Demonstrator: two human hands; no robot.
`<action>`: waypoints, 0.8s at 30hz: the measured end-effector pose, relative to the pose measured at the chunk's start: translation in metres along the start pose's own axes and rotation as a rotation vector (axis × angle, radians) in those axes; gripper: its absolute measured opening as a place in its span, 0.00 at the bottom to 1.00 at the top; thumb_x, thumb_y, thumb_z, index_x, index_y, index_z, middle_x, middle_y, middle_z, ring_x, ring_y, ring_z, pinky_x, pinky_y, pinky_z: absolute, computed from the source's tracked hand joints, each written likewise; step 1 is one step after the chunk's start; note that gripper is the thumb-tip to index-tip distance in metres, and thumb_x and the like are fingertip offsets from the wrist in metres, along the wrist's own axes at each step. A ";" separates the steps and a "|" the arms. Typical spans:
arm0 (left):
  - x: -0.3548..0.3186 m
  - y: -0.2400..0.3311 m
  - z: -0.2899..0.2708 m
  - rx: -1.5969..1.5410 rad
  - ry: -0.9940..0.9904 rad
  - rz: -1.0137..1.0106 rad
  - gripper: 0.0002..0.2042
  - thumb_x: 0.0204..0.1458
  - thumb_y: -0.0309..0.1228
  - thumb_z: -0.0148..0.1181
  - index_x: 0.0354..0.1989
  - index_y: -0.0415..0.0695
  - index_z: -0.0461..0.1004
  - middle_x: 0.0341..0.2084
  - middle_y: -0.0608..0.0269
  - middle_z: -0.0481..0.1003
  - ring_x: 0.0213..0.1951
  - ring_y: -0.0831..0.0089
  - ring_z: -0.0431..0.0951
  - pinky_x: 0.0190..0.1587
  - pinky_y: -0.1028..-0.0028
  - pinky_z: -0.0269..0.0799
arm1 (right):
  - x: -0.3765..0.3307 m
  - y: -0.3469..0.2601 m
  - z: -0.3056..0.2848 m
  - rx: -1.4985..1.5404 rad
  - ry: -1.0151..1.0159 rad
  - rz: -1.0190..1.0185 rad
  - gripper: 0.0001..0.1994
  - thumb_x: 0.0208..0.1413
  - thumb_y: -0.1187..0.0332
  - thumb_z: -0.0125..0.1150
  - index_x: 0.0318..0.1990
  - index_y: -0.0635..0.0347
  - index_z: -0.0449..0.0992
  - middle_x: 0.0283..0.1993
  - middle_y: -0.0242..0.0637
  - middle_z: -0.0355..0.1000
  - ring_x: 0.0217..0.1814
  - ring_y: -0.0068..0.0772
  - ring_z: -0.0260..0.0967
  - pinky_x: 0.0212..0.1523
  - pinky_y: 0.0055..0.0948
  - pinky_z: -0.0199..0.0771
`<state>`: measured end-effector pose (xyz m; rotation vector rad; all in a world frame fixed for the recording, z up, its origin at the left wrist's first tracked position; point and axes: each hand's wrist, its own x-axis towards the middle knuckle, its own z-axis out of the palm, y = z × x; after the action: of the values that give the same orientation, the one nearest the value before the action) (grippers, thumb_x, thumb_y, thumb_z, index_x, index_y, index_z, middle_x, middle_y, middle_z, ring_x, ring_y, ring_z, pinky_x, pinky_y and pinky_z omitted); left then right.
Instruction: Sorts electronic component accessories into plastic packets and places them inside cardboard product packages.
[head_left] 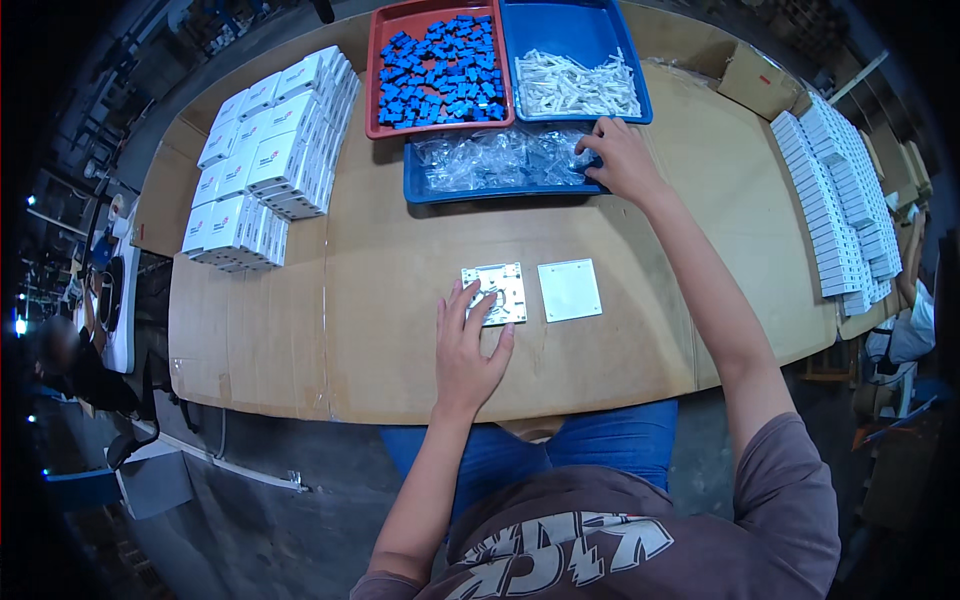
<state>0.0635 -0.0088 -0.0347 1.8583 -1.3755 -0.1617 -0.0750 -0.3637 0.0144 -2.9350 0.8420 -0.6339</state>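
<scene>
My left hand (468, 365) lies with its fingers stretched out over a square white plate with small fittings and openings (508, 292). The fingertips touch its left part and hide some of it. Beside it on the right lies a plain flat white square plate (570, 290) with small holes near its corners. Further away, my right hand (622, 160) is over the right end of a blue tray (440, 196) of small clear plastic bags (500, 160). Its fingers are bent, with a gap between thumb and forefinger, and nothing shows between them.
Behind the bags stand a red tray (374, 90) of blue plastic pieces and another blue tray (560, 22) of slim white pieces in wrappers. White boxes (270, 150) are stacked at the left. Rows of small white boxes (825, 210) line the right side of the cardboard-covered table (380, 340).
</scene>
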 end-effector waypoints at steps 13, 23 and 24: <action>-0.003 0.000 0.001 -0.045 0.065 0.012 0.18 0.55 0.30 0.67 0.54 0.41 0.77 0.60 0.51 0.72 0.68 0.47 0.67 0.70 0.54 0.62 | 0.010 0.006 0.018 -0.107 -0.003 0.052 0.07 0.46 0.71 0.72 0.35 0.50 0.84 0.41 0.34 0.69 0.52 0.38 0.68 0.52 0.38 0.66; -0.002 0.003 0.005 -0.110 0.124 0.000 0.16 0.55 0.28 0.66 0.52 0.39 0.77 0.59 0.51 0.72 0.65 0.48 0.69 0.66 0.58 0.67 | 0.011 0.036 0.020 0.855 0.239 0.405 0.05 0.60 0.70 0.65 0.39 0.59 0.84 0.39 0.30 0.79 0.32 0.24 0.69 0.32 0.29 0.70; -0.004 0.001 0.004 -0.106 0.137 -0.006 0.16 0.56 0.28 0.66 0.52 0.39 0.77 0.58 0.50 0.73 0.65 0.49 0.70 0.66 0.59 0.67 | 0.007 0.031 0.016 0.857 0.240 0.410 0.05 0.60 0.70 0.65 0.39 0.59 0.84 0.39 0.30 0.79 0.32 0.24 0.69 0.32 0.29 0.70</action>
<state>0.0591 -0.0077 -0.0374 1.7526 -1.2446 -0.1058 -0.0787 -0.3954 -0.0020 -1.8892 0.8600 -1.0007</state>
